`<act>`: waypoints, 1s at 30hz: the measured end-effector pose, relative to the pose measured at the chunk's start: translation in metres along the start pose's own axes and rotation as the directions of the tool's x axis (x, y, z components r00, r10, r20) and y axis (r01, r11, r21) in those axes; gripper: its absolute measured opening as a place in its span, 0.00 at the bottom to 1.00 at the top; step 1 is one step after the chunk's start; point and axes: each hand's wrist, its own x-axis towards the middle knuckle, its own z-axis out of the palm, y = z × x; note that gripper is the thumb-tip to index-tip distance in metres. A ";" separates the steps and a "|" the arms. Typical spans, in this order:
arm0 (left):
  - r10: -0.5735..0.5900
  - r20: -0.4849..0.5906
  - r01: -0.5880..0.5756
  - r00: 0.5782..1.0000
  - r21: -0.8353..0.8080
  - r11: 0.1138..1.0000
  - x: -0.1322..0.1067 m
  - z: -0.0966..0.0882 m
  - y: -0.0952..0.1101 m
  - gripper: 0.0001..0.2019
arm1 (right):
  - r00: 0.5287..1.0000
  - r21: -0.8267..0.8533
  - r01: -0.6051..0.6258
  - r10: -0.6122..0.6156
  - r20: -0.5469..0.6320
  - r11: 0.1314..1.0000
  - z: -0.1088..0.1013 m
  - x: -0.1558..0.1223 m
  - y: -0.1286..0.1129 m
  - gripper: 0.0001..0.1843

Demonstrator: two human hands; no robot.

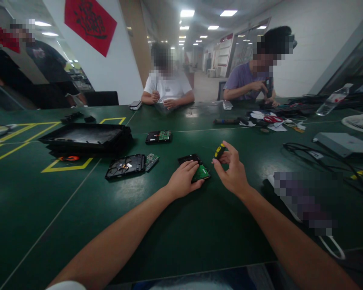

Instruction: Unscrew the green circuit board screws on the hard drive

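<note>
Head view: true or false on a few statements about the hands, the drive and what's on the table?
1. The left hand grips a hard drive with its green circuit board facing up. True.
2. The right hand is empty. False: it holds a yellow-and-black screwdriver.
3. An opened drive lies on the table to the left of both hands. True.
4. The black tray stack sits at the table's right end. False: it is on the left, beside yellow tape lines.
5. Two people sit across the table, one in a white shirt and one in a purple shirt. True.
</note>
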 end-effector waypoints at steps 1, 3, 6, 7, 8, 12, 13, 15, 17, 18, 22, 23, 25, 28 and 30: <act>0.003 -0.001 -0.003 1.000 0.002 1.000 0.000 0.000 0.000 0.31 | 1.000 -0.015 0.000 0.000 -0.011 1.000 0.000 0.000 0.000 0.39; 0.005 -0.003 -0.005 1.000 0.005 1.000 0.000 0.000 0.000 0.31 | 1.000 -0.035 0.005 -0.006 -0.021 0.999 0.000 0.000 -0.001 0.38; -0.003 -0.001 0.003 1.000 0.004 1.000 0.001 0.000 0.001 0.31 | 1.000 -0.031 0.016 -0.017 -0.011 0.999 0.000 0.001 -0.003 0.38; -0.006 0.001 0.006 1.000 0.004 1.000 0.001 0.000 0.001 0.31 | 1.000 -0.024 0.018 -0.018 -0.008 1.000 0.000 0.001 -0.003 0.38; -0.007 0.004 0.007 1.000 0.003 1.000 0.001 -0.001 0.002 0.30 | 1.000 -0.015 0.018 -0.018 -0.004 1.000 0.000 0.000 -0.002 0.38; -0.006 0.009 0.006 1.000 0.003 1.000 0.000 -0.001 0.002 0.31 | 1.000 -0.006 0.025 -0.025 -0.007 1.000 0.001 0.000 0.000 0.39; -0.005 0.007 0.005 1.000 0.003 1.000 0.000 -0.001 0.002 0.31 | 1.000 -0.015 0.029 -0.029 -0.009 0.999 0.001 0.000 0.000 0.39; -0.005 0.006 0.005 1.000 0.005 1.000 0.000 -0.001 0.001 0.32 | 0.999 -0.031 0.033 -0.033 -0.007 0.999 0.001 0.000 0.000 0.39; -0.006 0.010 0.005 1.000 0.007 1.000 0.000 -0.001 0.001 0.32 | 1.000 -0.033 0.030 -0.030 -0.001 0.999 0.001 0.000 -0.001 0.39; -0.005 0.011 0.005 1.000 0.008 1.000 0.000 -0.001 0.002 0.32 | 1.000 -0.028 0.027 -0.027 0.004 0.999 0.000 0.000 -0.001 0.38; -0.011 0.014 0.011 1.000 0.004 1.000 0.001 -0.003 0.003 0.31 | 0.999 0.018 0.022 -0.023 0.033 1.000 0.000 0.000 -0.001 0.39; -0.013 0.014 0.013 1.000 0.003 1.000 0.001 -0.003 0.003 0.31 | 0.999 0.019 0.020 -0.020 0.033 1.000 0.000 0.000 -0.001 0.39; -0.016 0.017 0.016 1.000 0.005 1.000 0.001 -0.003 0.003 0.31 | 1.000 0.003 0.015 -0.015 0.021 1.000 0.000 0.000 0.000 0.40; -0.010 0.018 0.010 1.000 0.013 1.000 0.000 -0.002 0.001 0.31 | 1.000 -0.027 0.017 -0.017 -0.001 0.999 0.000 0.000 0.000 0.40; -0.006 0.013 0.006 1.000 0.014 1.000 0.000 -0.001 0.001 0.32 | 1.000 -0.035 0.020 -0.020 0.000 0.999 0.001 -0.001 -0.001 0.40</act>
